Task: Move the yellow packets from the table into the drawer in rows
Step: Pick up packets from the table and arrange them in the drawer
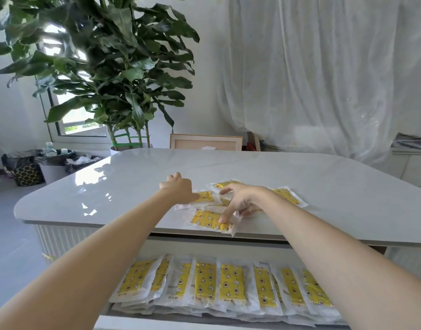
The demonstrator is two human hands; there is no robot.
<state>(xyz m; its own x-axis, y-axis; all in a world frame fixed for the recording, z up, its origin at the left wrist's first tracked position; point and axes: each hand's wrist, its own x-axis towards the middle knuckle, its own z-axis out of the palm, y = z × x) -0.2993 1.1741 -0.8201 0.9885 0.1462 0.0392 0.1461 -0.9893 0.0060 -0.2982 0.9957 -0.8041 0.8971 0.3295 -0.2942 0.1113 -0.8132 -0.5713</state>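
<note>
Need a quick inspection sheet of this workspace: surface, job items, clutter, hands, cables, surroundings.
surface: glossy white table, with window glare on its left part.
job's things: a loose pile of table packets near the front edge; an open drawer below it, with drawer packets in an overlapping row.
clutter: nothing seen on the table besides the packets.
grippers: left hand is at the pile's left edge, thumb on a packet. Right hand is spread over the pile, a fingertip on the nearest packet. Grip unclear for both.
cables: nothing seen.
surroundings: plant, window, curtain, frame behind the table, bins on the floor at left.
</note>
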